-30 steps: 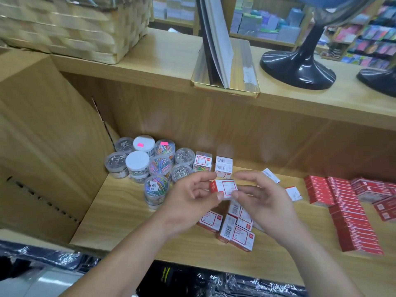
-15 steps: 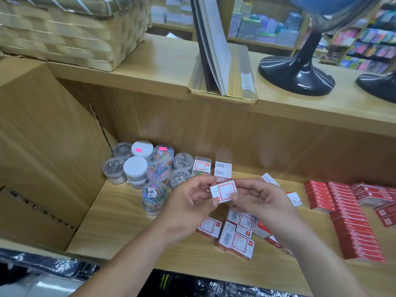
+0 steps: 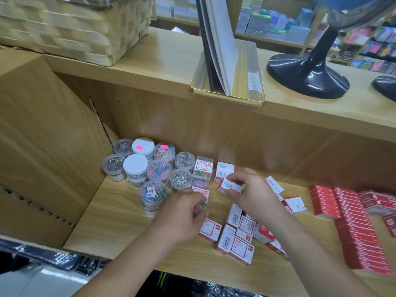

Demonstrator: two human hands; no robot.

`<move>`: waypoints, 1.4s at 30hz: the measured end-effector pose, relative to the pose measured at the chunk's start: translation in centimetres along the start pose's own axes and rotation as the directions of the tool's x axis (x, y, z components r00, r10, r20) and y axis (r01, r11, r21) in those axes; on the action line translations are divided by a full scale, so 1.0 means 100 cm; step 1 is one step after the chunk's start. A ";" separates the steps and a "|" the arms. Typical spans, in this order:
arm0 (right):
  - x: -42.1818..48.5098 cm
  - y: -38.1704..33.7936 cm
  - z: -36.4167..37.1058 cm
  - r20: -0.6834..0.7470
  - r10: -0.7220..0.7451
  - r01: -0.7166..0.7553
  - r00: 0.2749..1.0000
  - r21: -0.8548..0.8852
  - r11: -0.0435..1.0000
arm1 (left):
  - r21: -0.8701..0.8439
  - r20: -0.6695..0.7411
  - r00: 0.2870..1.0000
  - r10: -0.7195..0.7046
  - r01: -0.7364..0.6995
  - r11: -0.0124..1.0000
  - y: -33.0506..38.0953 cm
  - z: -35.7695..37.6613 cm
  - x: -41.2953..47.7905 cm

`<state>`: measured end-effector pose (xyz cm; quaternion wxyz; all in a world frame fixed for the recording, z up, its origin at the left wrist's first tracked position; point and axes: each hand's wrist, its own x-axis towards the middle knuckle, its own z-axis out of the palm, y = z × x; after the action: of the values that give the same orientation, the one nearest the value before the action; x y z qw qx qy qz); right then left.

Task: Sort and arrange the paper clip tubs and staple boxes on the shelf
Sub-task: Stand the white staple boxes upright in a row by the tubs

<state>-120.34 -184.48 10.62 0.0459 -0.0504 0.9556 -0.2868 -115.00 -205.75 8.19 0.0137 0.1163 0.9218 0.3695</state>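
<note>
Round paper clip tubs, clear or white-lidded, cluster at the back left of the wooden shelf. My right hand pinches a small white and red staple box just in front of two stacked boxes of the same kind. My left hand has its curled fingers at the near edge of a clear clip box; whether they grip it is hidden. Several more small staple boxes lie loose below my hands.
Rows of red staple boxes fill the shelf's right side. A cardboard box walls the left. On the top board stand a woven basket, a gold stand with folders and a black globe base.
Both hands held the small box before. My left hand has let go and dropped toward the clear clip box, while my right hand carried the box back toward the stacked pair.
</note>
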 end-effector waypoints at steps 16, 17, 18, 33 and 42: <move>0.011 0.009 0.036 -0.112 -0.018 -0.007 0.994 -0.216 0.976 | -0.167 0.111 0.992 -0.067 0.085 0.982 -0.024 0.023 -0.039; 0.010 0.008 0.036 -0.112 -0.023 -0.001 0.993 -0.212 0.977 | -0.216 0.120 0.987 -0.106 0.131 0.968 -0.022 0.023 -0.040; 0.009 0.008 0.035 -0.114 -0.023 -0.001 0.993 -0.206 0.979 | -0.275 0.129 0.982 -0.141 0.172 0.946 -0.021 0.024 -0.041; -0.053 -0.019 -0.017 0.208 0.052 -0.151 0.977 0.493 0.857 | -0.719 0.025 0.979 -0.201 0.158 0.676 0.015 0.008 -0.016; -0.023 0.008 -0.014 0.026 0.103 -0.106 0.994 0.210 0.972 | -0.570 -0.060 0.971 -0.232 0.157 0.807 0.005 0.029 -0.009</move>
<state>-118.31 -182.75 11.50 0.0733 0.0029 0.9207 -0.3834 -113.67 -203.62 6.36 0.0267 -0.0116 0.7785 0.6269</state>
